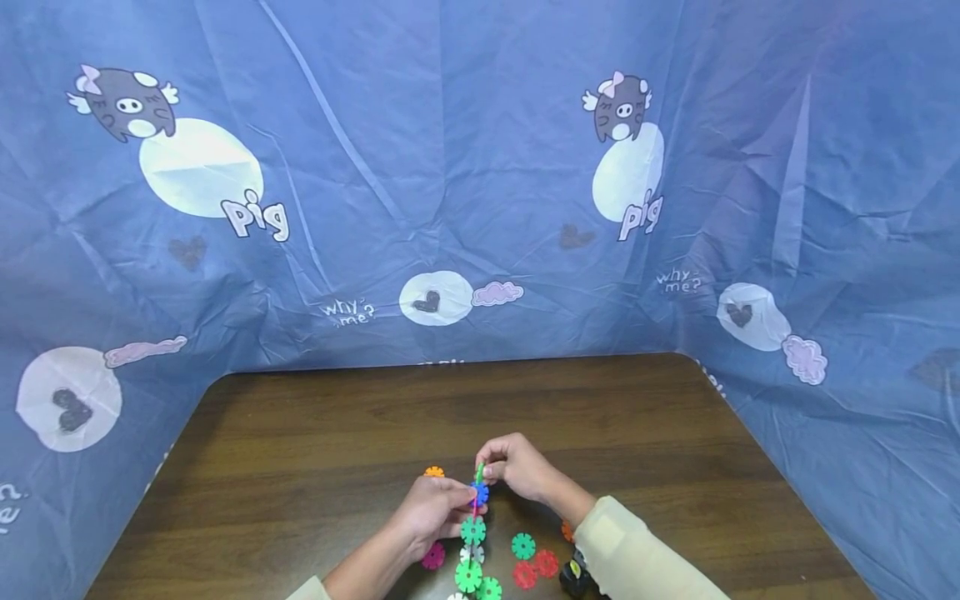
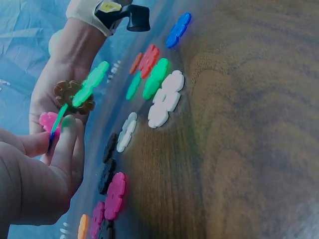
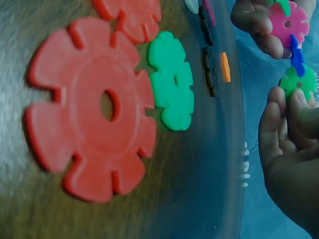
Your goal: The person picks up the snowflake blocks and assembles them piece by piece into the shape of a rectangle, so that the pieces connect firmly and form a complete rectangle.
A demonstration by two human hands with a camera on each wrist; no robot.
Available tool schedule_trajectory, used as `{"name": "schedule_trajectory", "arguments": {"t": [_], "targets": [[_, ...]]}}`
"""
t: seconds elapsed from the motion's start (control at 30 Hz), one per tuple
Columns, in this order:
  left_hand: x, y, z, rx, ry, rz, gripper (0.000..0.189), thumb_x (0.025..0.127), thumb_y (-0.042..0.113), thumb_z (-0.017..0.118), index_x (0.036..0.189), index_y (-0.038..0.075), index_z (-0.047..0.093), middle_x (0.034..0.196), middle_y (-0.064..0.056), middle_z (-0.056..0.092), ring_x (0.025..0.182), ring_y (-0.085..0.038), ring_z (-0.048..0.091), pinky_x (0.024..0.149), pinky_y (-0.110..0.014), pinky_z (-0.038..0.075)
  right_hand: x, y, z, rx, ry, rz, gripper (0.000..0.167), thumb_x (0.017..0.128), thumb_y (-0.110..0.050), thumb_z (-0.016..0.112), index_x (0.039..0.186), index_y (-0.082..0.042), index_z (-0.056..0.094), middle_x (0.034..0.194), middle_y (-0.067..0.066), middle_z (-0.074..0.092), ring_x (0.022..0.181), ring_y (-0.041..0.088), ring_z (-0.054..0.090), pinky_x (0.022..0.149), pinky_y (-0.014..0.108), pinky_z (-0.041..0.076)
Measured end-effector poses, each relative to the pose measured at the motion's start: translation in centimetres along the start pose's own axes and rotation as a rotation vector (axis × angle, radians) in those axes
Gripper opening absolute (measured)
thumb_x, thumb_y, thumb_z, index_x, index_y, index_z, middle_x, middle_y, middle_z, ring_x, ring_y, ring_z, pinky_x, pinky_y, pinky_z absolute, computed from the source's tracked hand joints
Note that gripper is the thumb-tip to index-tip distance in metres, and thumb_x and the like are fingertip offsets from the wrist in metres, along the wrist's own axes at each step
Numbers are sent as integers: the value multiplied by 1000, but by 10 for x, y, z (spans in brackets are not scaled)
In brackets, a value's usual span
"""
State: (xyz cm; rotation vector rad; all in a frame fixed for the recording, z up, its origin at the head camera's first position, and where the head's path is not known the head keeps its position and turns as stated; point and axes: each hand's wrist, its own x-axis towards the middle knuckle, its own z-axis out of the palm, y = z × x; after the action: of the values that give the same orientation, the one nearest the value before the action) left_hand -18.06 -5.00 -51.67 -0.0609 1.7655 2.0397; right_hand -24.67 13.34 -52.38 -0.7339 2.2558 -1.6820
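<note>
Notched plastic interlocking discs form a chain between the hands. My left hand (image 1: 426, 510) grips the chain at a pink disc (image 3: 289, 23) with a blue disc (image 3: 297, 56) slotted edge-on to it. Thumb and fingers of my right hand (image 1: 523, 468) pinch a green disc (image 3: 299, 83) at the chain's far end, where it meets the blue one. In the head view the chain runs on toward me through a teal-green disc (image 1: 473, 530), a white disc (image 1: 472, 553) and a bright green disc (image 1: 468, 575).
On the brown wooden table (image 1: 360, 417) lie loose discs: an orange disc (image 1: 434, 472) and a magenta disc (image 1: 432, 556) by the left hand, a green disc (image 1: 523, 546) and red discs (image 1: 546, 563) by the right forearm. Patterned blue cloth (image 1: 480, 167) surrounds the table's far sides.
</note>
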Motion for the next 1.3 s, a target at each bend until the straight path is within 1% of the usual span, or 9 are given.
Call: {"name": "schedule_trajectory", "arguments": {"t": [0.23, 0.43, 0.53, 0.67, 0.8, 0.97, 1.07, 1.13, 1.3], "targets": [[-2, -2, 0, -10, 4, 7, 18, 97, 6, 63, 102, -11, 67, 82, -12, 73, 68, -13, 68, 65, -27, 61, 0, -3, 0, -23, -43, 4, 9, 83, 18, 66, 84, 9, 69, 74, 10, 67, 67, 9, 58, 62, 20, 53], [-1, -3, -1, -15, 24, 16, 16, 97, 8, 63, 101, -8, 67, 84, -11, 73, 68, -11, 65, 62, -24, 59, -2, -4, -5, -100, -63, 51, 20, 89, 13, 64, 108, 12, 68, 90, 17, 73, 77, 15, 68, 68, 24, 58], [0, -3, -2, -20, 47, 23, 15, 97, 7, 62, 101, -7, 66, 84, -11, 74, 68, -11, 65, 61, -23, 58, -6, -1, -6, -236, -79, 79, 21, 87, 10, 65, 107, 7, 70, 85, 6, 72, 74, 10, 65, 65, 23, 56], [1, -3, -7, -34, 84, 37, 16, 98, 6, 60, 103, -8, 64, 84, -10, 73, 69, -12, 65, 61, -24, 58, -13, -1, -3, -481, -174, 50, 18, 80, -1, 79, 96, -7, 73, 79, -7, 64, 72, 2, 57, 66, 20, 50], [0, -1, -11, -49, 105, 44, 18, 98, 6, 59, 105, -9, 63, 85, -9, 73, 70, -12, 66, 62, -25, 59, -18, -4, 4, -661, -244, -10, 28, 73, -14, 89, 95, -13, 72, 83, -8, 57, 76, 2, 51, 69, 19, 45], [-1, 2, -11, -64, 108, 44, 16, 96, 6, 60, 104, -8, 63, 84, -10, 73, 70, -12, 66, 62, -25, 59, -20, -7, 11, -804, -231, -24, 32, 70, -17, 90, 90, -18, 65, 83, -11, 50, 76, 3, 45, 67, 19, 41], [-2, 2, -11, -60, 112, 44, 15, 96, 5, 60, 104, -7, 62, 83, -9, 72, 69, -12, 65, 61, -24, 58, -20, -5, 12, -773, -202, -5, 34, 69, -13, 89, 86, -19, 60, 79, -12, 49, 71, 2, 45, 64, 19, 41], [-3, 2, -11, -52, 114, 45, 15, 96, 6, 60, 104, -7, 62, 83, -8, 72, 69, -12, 64, 61, -24, 58, -19, -3, 10, -699, -163, 13, 32, 71, -8, 87, 84, -17, 59, 74, -11, 50, 67, 2, 46, 61, 19, 42], [-3, -1, -11, -51, 99, 44, 16, 96, 6, 60, 104, -8, 62, 85, -10, 73, 70, -13, 64, 63, -25, 59, -13, 5, 4, -330, -1, 99, 15, 81, 8, 71, 87, -4, 63, 68, -4, 59, 59, 5, 53, 52, 21, 47]]}}
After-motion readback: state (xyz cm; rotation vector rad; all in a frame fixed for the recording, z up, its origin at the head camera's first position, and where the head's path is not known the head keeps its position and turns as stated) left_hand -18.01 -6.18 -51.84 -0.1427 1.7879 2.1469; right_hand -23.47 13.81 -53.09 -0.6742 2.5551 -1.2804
